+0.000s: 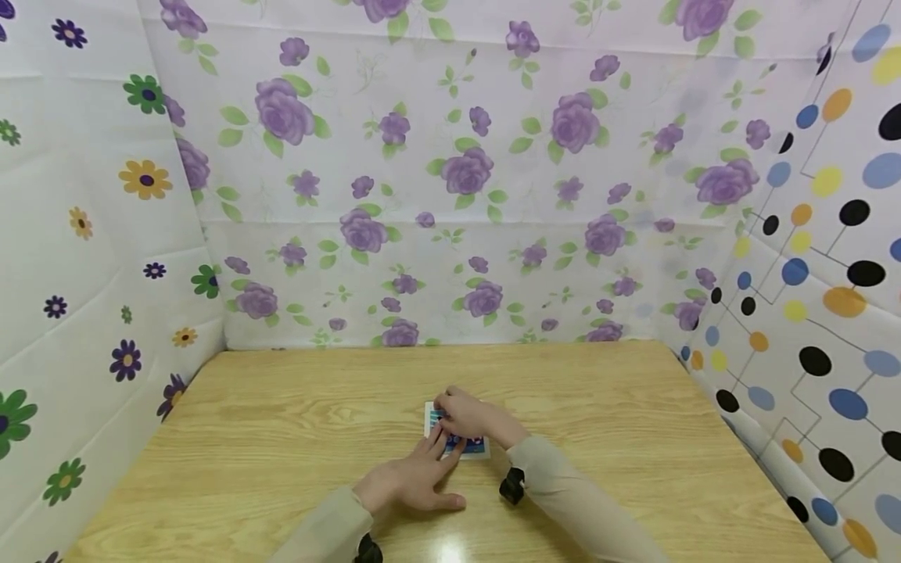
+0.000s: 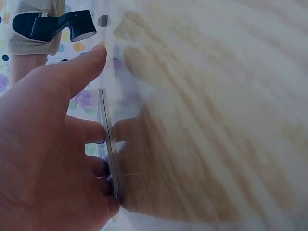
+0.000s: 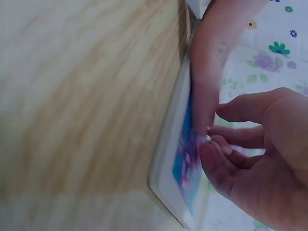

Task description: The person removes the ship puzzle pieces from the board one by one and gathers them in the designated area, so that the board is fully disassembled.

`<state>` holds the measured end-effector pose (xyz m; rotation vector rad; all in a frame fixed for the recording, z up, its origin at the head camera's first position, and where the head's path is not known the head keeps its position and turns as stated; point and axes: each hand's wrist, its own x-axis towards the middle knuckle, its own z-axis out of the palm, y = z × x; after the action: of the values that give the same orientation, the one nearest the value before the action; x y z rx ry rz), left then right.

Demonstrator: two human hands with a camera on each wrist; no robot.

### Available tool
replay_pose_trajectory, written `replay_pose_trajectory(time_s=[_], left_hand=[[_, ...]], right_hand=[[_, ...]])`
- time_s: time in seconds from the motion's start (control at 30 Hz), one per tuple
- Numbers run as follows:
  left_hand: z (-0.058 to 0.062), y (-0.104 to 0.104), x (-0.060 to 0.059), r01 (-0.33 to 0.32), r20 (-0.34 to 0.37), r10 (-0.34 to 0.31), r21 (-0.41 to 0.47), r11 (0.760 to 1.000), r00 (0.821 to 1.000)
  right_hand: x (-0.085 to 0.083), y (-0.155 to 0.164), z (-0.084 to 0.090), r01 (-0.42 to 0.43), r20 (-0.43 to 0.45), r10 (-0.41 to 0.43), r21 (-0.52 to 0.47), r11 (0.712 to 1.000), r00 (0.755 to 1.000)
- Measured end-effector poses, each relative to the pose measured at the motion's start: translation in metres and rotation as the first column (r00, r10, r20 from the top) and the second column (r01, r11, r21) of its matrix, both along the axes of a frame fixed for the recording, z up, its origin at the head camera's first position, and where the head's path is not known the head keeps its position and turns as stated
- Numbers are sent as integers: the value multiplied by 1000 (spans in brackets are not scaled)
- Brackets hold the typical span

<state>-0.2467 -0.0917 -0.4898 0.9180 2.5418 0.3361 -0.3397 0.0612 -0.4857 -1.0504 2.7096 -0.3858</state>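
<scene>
A small flat picture board (image 1: 482, 447) with a white border and a blue and pink picture lies on the table; both hands partly cover it. My left hand (image 1: 417, 475) rests with straight fingers over its near left part, thumb spread out to the right. The board's thin edge (image 2: 110, 149) shows beside those fingers in the left wrist view. My right hand (image 1: 466, 414) is over the board's upper part, fingers bent and thumb close to them. In the right wrist view its thumb tip (image 3: 210, 151) is right at the picture; I cannot tell whether it pinches a small piece.
The wooden table (image 1: 296, 407) extends around the board. A curtain with purple roses (image 1: 464, 172) hangs behind it, a flowered sheet (image 1: 91, 258) on the left and a dotted sheet (image 1: 816, 313) on the right. Black wrist cameras (image 1: 512, 485) sit on the sleeves.
</scene>
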Motion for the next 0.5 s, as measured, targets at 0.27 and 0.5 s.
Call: replay_pose_trajectory(time_s=[0.27, 0.5], left_hand=[[1, -1, -1, 18, 15, -17, -1, 1000, 1000], [-2, -1, -3, 15, 5, -15, -3, 1000, 1000]], right_hand=[[-13, 2, -12, 29, 113, -14, -129, 991, 993], [-20, 6, -13, 32, 203, 35, -317, 948, 979]])
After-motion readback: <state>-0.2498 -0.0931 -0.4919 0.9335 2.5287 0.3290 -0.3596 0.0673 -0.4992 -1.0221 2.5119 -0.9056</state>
